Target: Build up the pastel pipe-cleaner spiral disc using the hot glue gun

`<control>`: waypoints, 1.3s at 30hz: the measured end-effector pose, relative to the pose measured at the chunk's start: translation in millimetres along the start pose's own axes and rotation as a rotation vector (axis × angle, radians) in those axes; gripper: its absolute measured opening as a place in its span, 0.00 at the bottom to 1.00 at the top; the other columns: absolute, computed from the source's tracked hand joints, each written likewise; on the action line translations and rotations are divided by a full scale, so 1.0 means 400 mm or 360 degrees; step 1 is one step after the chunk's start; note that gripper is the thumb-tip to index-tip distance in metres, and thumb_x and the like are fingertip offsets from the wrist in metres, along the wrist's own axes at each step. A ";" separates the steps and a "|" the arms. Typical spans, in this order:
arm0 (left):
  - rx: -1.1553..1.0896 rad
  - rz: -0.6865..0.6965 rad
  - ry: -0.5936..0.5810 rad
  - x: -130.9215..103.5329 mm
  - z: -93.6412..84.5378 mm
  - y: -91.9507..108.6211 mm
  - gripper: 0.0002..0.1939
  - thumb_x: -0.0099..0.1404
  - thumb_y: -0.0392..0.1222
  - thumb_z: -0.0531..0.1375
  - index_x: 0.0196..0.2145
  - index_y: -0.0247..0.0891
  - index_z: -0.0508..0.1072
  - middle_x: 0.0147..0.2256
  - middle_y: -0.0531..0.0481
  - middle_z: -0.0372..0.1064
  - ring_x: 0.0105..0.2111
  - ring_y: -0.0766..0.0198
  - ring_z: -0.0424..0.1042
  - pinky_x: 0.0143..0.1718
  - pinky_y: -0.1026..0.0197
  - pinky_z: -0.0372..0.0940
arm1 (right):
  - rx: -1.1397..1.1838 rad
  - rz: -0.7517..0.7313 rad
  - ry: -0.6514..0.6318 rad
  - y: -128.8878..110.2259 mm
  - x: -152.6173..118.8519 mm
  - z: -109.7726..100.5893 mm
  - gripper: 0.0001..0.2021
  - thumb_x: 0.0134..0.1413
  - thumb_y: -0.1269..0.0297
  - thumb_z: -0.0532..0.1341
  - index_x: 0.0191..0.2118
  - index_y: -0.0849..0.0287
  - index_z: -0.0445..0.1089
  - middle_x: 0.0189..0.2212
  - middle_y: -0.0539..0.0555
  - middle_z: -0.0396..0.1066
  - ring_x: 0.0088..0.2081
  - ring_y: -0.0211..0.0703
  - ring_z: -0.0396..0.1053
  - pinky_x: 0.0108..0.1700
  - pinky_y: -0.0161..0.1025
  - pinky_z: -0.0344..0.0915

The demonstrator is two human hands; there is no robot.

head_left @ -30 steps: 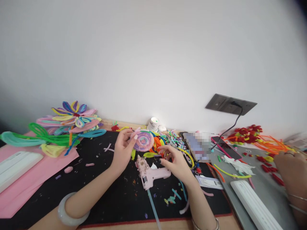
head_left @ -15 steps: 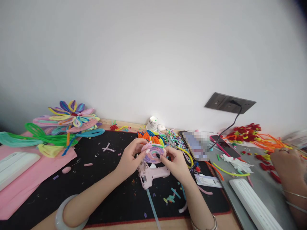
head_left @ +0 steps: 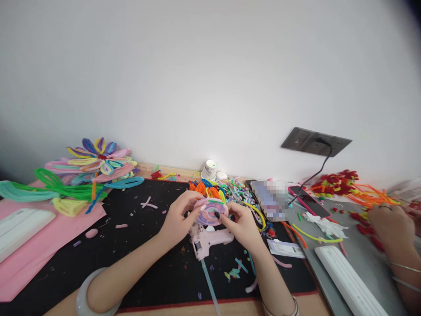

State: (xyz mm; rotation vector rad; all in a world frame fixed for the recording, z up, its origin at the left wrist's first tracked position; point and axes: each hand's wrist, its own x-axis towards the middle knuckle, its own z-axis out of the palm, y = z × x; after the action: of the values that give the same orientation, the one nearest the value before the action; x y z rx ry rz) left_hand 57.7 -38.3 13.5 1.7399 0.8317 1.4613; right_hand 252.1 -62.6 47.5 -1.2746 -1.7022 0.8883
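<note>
Between my two hands is a flat coil of pastel pipe cleaners [head_left: 210, 212], mostly lilac and pink with a green strand along its top edge. My left hand [head_left: 184, 213] pinches its left side, thumb on the front face. On the right side, my right hand [head_left: 241, 221] closes on it, the dark-nailed thumb pressing the front. Some fingers of both hands are hidden behind the coil. Just below lies a pale pink glue gun [head_left: 213, 239], a clear bluish glue stick [head_left: 209, 281] trailing from it. Behind the coil sit orange, yellow and blue pipe-cleaner loops [head_left: 208, 188].
Left, a pipe-cleaner flower [head_left: 100, 160] lies by pink paper [head_left: 49, 250] and a white case [head_left: 23, 228]. Right are a phone [head_left: 269, 199], a pink-edged phone [head_left: 309, 201] and a white power strip [head_left: 350, 281]. Another person's hand [head_left: 391, 226] works among red pieces at far right.
My hands and the coil stay almost still. At far right the other person's hand has shifted slightly left, and more of a second hand shows beside it.
</note>
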 end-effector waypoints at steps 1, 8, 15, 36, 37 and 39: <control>0.0010 0.0005 0.0002 0.001 0.000 0.001 0.07 0.67 0.39 0.57 0.42 0.40 0.72 0.40 0.46 0.70 0.41 0.60 0.73 0.43 0.59 0.71 | 0.0002 0.0000 0.0000 0.000 0.000 0.000 0.11 0.51 0.65 0.61 0.22 0.58 0.61 0.23 0.48 0.65 0.28 0.39 0.61 0.34 0.35 0.59; 0.0132 0.0090 -0.0005 0.001 -0.003 0.007 0.07 0.67 0.37 0.57 0.43 0.41 0.72 0.40 0.46 0.70 0.41 0.61 0.73 0.41 0.60 0.71 | 0.0001 -0.0004 -0.0005 -0.003 -0.001 0.001 0.10 0.51 0.66 0.61 0.22 0.58 0.61 0.24 0.48 0.64 0.28 0.39 0.61 0.34 0.35 0.58; 0.0278 0.0247 -0.0003 0.003 -0.009 0.012 0.08 0.67 0.33 0.57 0.42 0.40 0.73 0.40 0.47 0.71 0.42 0.62 0.73 0.42 0.62 0.71 | -0.0033 -0.0049 -0.0004 -0.004 0.000 -0.001 0.10 0.52 0.66 0.60 0.23 0.58 0.61 0.24 0.48 0.64 0.28 0.39 0.61 0.34 0.35 0.58; 0.0372 0.0077 -0.0126 -0.002 -0.012 -0.010 0.11 0.64 0.35 0.58 0.45 0.40 0.70 0.42 0.49 0.75 0.40 0.62 0.76 0.43 0.62 0.69 | -0.0050 -0.0058 -0.0005 -0.002 0.006 -0.004 0.08 0.52 0.65 0.61 0.24 0.59 0.66 0.24 0.49 0.67 0.28 0.39 0.64 0.32 0.34 0.60; 0.0338 0.0058 -0.0109 -0.001 -0.011 -0.012 0.11 0.64 0.35 0.58 0.45 0.40 0.70 0.42 0.49 0.75 0.40 0.63 0.76 0.43 0.62 0.70 | -0.0019 -0.0060 -0.0031 -0.003 0.007 -0.006 0.07 0.53 0.64 0.62 0.26 0.59 0.68 0.26 0.50 0.69 0.29 0.39 0.65 0.33 0.34 0.62; 0.0255 0.0009 -0.0032 0.001 -0.011 -0.018 0.11 0.64 0.36 0.58 0.45 0.40 0.70 0.42 0.49 0.74 0.41 0.63 0.76 0.43 0.62 0.70 | 0.0041 -0.0073 0.0007 0.002 0.008 -0.015 0.06 0.54 0.62 0.61 0.32 0.59 0.72 0.31 0.52 0.72 0.33 0.42 0.68 0.36 0.36 0.64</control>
State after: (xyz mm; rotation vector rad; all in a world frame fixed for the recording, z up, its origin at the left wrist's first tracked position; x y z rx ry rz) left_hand 53.1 -33.7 8.3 1.8726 0.9565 1.4119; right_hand 257.4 -58.9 49.8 -1.2150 -1.7043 0.8774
